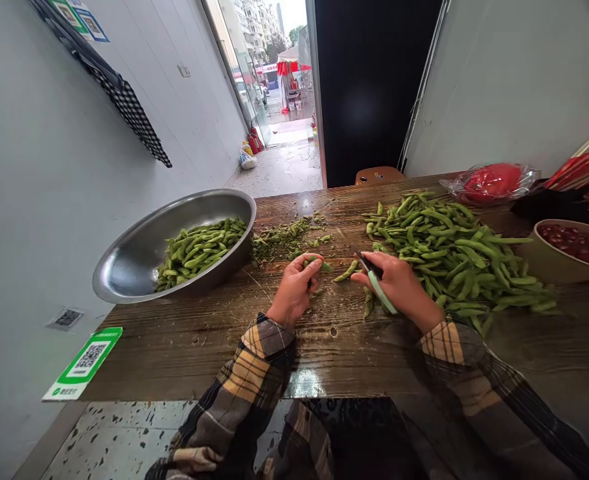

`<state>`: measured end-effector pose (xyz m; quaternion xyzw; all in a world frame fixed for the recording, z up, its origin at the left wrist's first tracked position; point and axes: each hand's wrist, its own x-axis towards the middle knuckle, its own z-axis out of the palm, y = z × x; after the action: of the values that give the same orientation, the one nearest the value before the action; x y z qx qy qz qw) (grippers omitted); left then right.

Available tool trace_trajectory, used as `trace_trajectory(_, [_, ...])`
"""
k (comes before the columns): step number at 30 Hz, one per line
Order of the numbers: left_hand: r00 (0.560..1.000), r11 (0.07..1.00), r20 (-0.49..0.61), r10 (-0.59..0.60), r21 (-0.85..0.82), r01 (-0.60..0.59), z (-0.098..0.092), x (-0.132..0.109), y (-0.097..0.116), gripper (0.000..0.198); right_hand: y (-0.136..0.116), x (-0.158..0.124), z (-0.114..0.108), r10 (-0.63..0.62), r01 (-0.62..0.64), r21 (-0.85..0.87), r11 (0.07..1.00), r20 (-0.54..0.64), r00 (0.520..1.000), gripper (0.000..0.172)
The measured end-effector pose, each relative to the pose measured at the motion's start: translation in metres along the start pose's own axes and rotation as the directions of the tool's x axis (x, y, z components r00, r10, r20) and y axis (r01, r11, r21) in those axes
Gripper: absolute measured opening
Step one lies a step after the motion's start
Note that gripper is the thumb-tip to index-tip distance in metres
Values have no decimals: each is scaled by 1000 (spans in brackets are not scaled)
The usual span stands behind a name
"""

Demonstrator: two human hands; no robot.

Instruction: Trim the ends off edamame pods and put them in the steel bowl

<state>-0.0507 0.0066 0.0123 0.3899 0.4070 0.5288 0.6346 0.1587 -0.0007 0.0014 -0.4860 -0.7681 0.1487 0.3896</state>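
My left hand (pixel 297 288) is closed, pinching a green edamame pod (pixel 326 267) between thumb and fingers above the middle of the table. To its right, my right hand (pixel 399 283) grips a pair of scissors (pixel 383 293) with a pale green handle. Their dark blades point up and left, apart from the pinched pod. A loose pod (pixel 346 271) lies on the wood between the hands. Beyond and right of my right hand spreads a large heap of edamame pods (pixel 439 230). Small green trimmings (pixel 284 239) are scattered past my left hand.
A wide steel basin (pixel 124 247) with pods inside stands tilted at the left of the wooden table (pixel 209 347). On the right are a tub of dark red contents (pixel 547 257) and a red bundle in clear plastic (pixel 494 181). A green QR card (pixel 87 363) lies at the front left corner.
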Motion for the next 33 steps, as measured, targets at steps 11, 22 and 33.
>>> trace_trajectory(11, [968,666,124,219,706,-241,-2,8,-10,8,4,7,-5,74,-61,114,992,-115,991,40])
trace_trajectory(22, [942,126,259,211,949,-289,2,8,-19,9,0,6,-6,77,-67,113,991,-91,993,41])
trace_trajectory(33, [947,71,256,196,959,-274,7,9,-16,20,7,7,-2,89,-80,98,992,-92,992,42])
